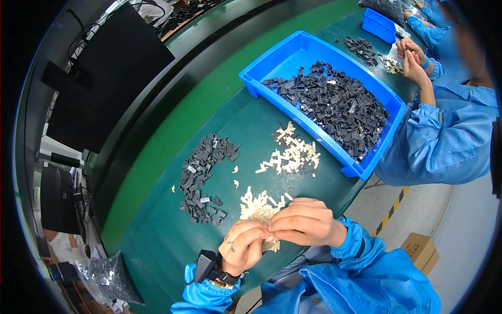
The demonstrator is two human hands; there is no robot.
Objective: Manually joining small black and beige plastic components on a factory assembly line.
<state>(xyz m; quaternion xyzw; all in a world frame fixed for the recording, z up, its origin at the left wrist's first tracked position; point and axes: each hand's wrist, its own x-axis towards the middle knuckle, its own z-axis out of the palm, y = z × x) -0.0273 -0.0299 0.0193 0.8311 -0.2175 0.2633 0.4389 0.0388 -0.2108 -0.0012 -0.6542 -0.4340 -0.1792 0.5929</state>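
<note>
Over the near edge of the green table, my left hand [243, 246] and my right hand [303, 222] meet with their fingertips pinched together. Whatever sits between the fingers is hidden or too small to name. Just beyond and below them lies a heap of small cream-coloured pieces [254, 205]. A second, looser scatter of cream pieces [293, 156] is farther off, with a few dark bits among it. To the left, small black rectangular parts [201, 170] spread in a curved pile. A few single cream pieces [236, 183] lie between the piles.
A large blue bin [272, 94] holding many black parts [340, 104] stands on the table [157, 235] at the far right. Beyond it, a co-worker's hands [415, 65] pinch together near more piles. A clear bag [112, 277] lies at lower left; a cardboard box [420, 253] is on the floor.
</note>
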